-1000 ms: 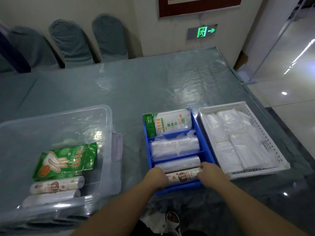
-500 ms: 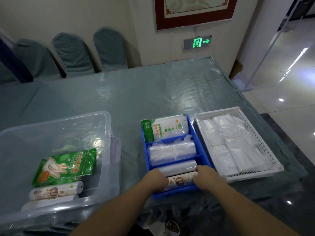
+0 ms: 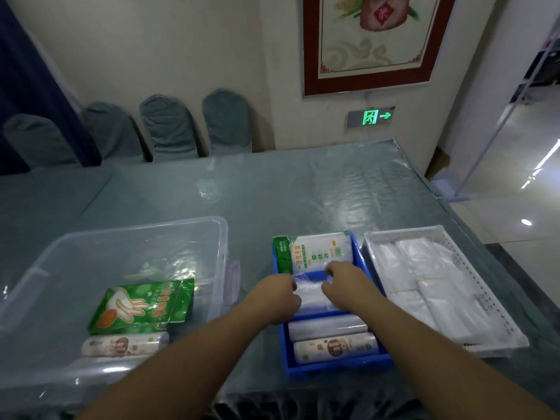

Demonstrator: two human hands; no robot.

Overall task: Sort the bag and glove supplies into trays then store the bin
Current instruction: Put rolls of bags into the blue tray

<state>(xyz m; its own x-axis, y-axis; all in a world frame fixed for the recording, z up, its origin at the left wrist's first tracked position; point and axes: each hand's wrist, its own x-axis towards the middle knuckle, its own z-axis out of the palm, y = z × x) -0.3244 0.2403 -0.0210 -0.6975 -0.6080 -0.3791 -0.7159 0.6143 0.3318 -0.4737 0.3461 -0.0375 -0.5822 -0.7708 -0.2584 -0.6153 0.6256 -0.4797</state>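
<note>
A blue divided tray [image 3: 333, 365] stands in front of me. It holds a green-and-white glove pack [image 3: 315, 253] at the far end, clear plastic bags [image 3: 310, 294] in the middle, then a plain white roll [image 3: 327, 326] and a printed roll [image 3: 335, 348] nearest me. My left hand [image 3: 277, 294] and my right hand [image 3: 344, 278] both grip the clear bags in the middle compartment, fingers curled. To the left, a clear bin [image 3: 224, 237] holds a green glove pack [image 3: 145, 304] and a printed roll [image 3: 124, 345].
A white perforated tray [image 3: 491, 301] with flat clear bag packs sits right of the blue tray, near the table's right edge. Covered chairs [image 3: 169, 128] line the far wall. The grey table [image 3: 288, 189] stretches beyond the trays.
Both hands left the printed roll at the near end of the blue tray and moved forward onto the clear bags in the middle compartment. The camera tilted up.
</note>
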